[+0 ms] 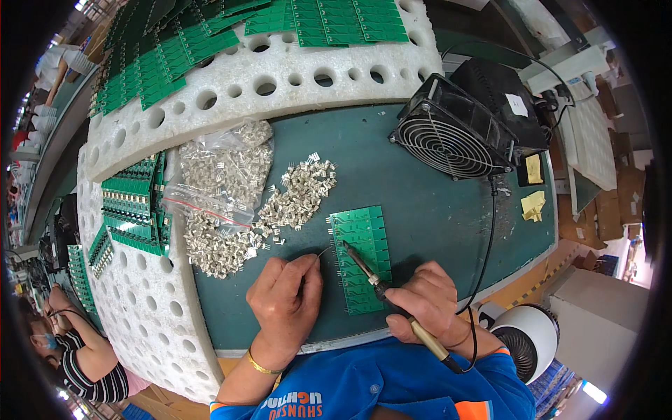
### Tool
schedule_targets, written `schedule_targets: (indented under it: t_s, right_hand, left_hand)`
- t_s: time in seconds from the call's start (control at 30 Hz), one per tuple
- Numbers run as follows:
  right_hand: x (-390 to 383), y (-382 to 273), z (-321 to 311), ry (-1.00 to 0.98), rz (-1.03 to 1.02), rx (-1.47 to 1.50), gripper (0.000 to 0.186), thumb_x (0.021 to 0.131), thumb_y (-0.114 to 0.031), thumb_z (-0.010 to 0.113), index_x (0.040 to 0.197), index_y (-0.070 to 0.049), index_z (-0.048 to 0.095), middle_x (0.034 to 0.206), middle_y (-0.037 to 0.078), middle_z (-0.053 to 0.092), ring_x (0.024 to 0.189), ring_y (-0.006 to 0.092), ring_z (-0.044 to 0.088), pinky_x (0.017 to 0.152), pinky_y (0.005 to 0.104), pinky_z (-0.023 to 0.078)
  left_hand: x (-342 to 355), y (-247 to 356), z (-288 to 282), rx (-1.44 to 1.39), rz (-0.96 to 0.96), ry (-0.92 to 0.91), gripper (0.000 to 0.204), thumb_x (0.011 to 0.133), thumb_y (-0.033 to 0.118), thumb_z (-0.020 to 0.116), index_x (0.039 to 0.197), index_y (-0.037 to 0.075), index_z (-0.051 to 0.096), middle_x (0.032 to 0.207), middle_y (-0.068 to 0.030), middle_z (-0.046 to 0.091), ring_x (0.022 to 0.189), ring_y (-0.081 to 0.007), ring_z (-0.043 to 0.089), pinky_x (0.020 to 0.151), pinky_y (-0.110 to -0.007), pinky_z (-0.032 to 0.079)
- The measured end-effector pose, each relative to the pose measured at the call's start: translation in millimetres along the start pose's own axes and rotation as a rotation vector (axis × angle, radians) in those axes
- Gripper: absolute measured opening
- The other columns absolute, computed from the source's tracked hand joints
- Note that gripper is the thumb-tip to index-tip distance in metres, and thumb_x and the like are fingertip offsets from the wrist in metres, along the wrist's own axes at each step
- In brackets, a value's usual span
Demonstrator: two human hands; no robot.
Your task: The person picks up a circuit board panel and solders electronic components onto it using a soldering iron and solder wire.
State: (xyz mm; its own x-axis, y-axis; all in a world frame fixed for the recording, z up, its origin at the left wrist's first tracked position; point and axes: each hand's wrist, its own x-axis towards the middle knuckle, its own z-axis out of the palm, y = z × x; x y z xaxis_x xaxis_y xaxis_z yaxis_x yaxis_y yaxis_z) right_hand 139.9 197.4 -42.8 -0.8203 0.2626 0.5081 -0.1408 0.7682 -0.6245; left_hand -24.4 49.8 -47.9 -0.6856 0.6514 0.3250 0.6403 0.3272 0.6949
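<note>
A green circuit board panel (364,234) lies on the dark green work surface in front of me, with pins along its left edge. My right hand (427,301) is closed round a soldering iron (373,278), whose tip rests at or just over the panel's upper left part. Left of the panel, my left hand (285,294) pinches a thin solder wire (325,250) that reaches toward the iron's tip. Whether wire and tip touch is too small to tell. Beyond my left hand lies a loose heap of small white connectors (301,192).
A zip bag of connectors (227,164) lies beside the heap. White foam trays (294,87) with round holes carry more green boards (336,21) behind and at left. A black fan (455,133) stands back right, near a yellow sponge (533,205). Another person (87,350) sits far left.
</note>
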Motion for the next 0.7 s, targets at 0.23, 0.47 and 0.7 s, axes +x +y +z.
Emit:
schedule_targets:
  t_s: [0.23,0.47,0.7]
  right_hand:
    - [-1.3,-0.3,-1.7,-0.026,0.009,0.011,0.032,0.096,-0.033,0.064,0.108,-0.003,0.06,0.068,0.006,0.059,0.057,0.0221,0.055,0.061,0.0381,0.046]
    - [-2.5,1.7,0.9,0.063,0.008,0.041,0.028,0.091,-0.028,0.069,0.102,-0.002,0.064,0.067,0.006,0.062,0.054,0.0212,0.055,0.057,0.0343,0.043]
    - [-2.2,2.9,4.4,0.131,0.004,0.068,0.021,0.088,-0.02,0.07,0.098,-0.001,0.065,0.065,0.006,0.061,0.05,0.0205,0.052,0.054,0.0332,0.041]
  left_hand:
    - [-2.4,-0.3,-3.0,-0.008,-0.019,-0.005,0.019,0.075,-0.006,0.076,0.09,0.005,0.071,0.065,-0.0053,0.051,0.05,-0.016,0.05,0.046,-0.031,0.039]
    - [-4.7,2.8,-0.9,-0.052,-0.066,-0.014,0.012,0.079,-0.004,0.076,0.085,0.004,0.069,0.067,-0.0036,0.053,0.054,-0.0116,0.046,0.048,-0.027,0.034]
    - [-7.5,3.9,-0.4,-0.059,-0.08,0.008,0.015,0.079,-0.004,0.077,0.081,0.004,0.064,0.067,-0.0032,0.052,0.053,-0.0108,0.043,0.048,-0.027,0.033]
